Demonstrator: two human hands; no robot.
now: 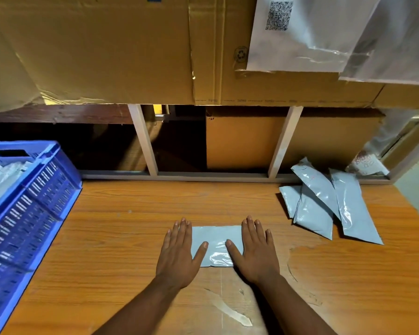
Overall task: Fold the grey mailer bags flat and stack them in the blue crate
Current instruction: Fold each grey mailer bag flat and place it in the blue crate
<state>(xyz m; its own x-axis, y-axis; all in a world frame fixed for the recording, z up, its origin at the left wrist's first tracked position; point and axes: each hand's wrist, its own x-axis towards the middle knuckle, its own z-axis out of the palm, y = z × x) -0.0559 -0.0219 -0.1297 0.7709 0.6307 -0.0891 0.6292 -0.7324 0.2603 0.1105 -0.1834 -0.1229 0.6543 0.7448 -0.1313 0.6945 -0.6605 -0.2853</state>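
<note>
A folded grey mailer bag [216, 240] lies flat on the wooden table [131, 238] in the middle. My left hand [179, 252] presses on its left end with straight fingers and the thumb spread across the bag. My right hand [253, 250] presses on its right end the same way. A loose pile of three grey mailer bags [324, 201] lies at the back right of the table. The blue crate [27, 209] stands at the left edge, with pale plastic bags [3, 175] inside it.
Large cardboard boxes [107, 49] overhang the back of the table. White mailers [312, 37], one printed with a QR code, hang at the top right. A white frame [143, 141] runs along the table's back edge. A strip of tape [230, 310] sticks to the table near me.
</note>
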